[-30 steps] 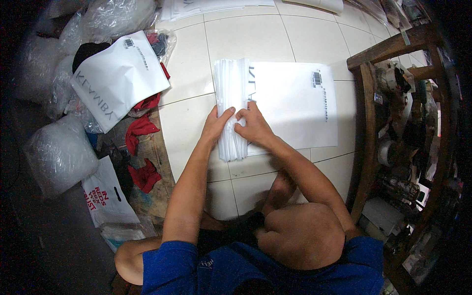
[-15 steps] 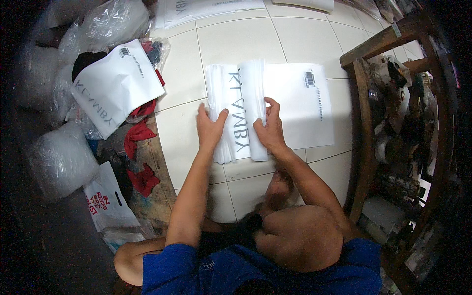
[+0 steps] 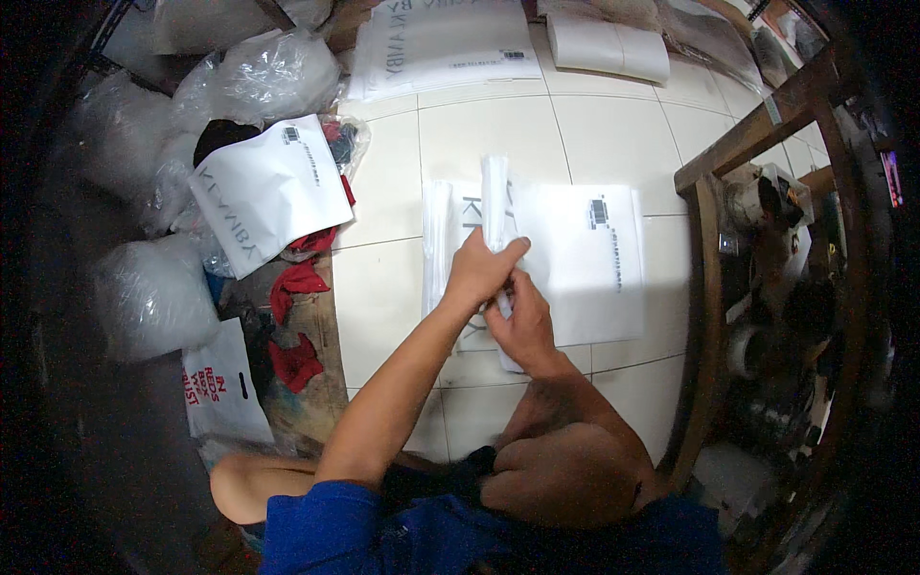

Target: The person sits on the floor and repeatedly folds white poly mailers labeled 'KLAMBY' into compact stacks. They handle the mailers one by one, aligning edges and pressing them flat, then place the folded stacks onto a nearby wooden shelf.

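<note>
A narrow folded bundle of white printed plastic bags [image 3: 495,192] stands out lengthwise in front of me. My left hand [image 3: 484,268] is closed around its middle, thumb toward the right. Just below it, my right hand [image 3: 522,311] grips the same bundle near its lower part, the two hands touching or nearly so. Beneath lies a flat white bag [image 3: 575,278] with a barcode at its upper right. Another folded white stack [image 3: 437,240] with dark lettering rests to the left of the bundle. My fingers hide part of the bundle's middle.
A pile of flat white bags [image 3: 441,77] and a folded white sheet [image 3: 613,53] lie at the far side of the tiled floor. Clear plastic bundles [image 3: 158,302], a loose white bag [image 3: 273,192] and red cloth [image 3: 294,362] are at left. A wooden rack [image 3: 704,287] stands at right.
My hands were apart on two folded stacks. Now both have come together around the right-hand bundle, squeezing it narrower. The left hand has moved right, off the left stack. The view has shifted.
</note>
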Motion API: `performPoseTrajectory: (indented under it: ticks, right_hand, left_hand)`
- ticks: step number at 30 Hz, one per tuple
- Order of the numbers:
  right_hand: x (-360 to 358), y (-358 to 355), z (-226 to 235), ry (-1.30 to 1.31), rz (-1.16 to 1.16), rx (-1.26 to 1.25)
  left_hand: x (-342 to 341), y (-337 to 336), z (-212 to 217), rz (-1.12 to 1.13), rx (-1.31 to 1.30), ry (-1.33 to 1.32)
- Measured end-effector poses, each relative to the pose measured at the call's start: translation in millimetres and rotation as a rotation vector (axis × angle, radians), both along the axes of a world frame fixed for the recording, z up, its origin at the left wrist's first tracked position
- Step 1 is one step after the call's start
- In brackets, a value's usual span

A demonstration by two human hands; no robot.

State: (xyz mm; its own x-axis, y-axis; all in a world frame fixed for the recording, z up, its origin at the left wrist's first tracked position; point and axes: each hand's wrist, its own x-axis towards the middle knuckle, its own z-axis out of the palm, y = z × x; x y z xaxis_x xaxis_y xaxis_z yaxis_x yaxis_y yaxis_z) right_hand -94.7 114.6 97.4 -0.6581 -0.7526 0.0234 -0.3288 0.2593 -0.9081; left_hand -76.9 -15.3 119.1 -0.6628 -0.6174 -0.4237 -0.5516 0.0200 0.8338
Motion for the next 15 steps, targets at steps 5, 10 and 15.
performPoseTrajectory:
  ticks: [5,10,15]
  right_hand:
    - [-25.2,19.6,13.0,-0.2,0.057,-0.111]
    - [-126.1,75.2,0.3,-0.312,-0.505,-0.373]
    - [-170.8,78.4,-43.3,-0.668,-0.443,-0.455]
  left_hand:
    - [-15.5,-1.9,8.0,-0.062,-0.161,-0.017]
    - [-39.3,-17.8,90.4,-0.293,0.034,0.246]
    - [-58.0,-17.1,196.0,-0.31,0.401,0.452]
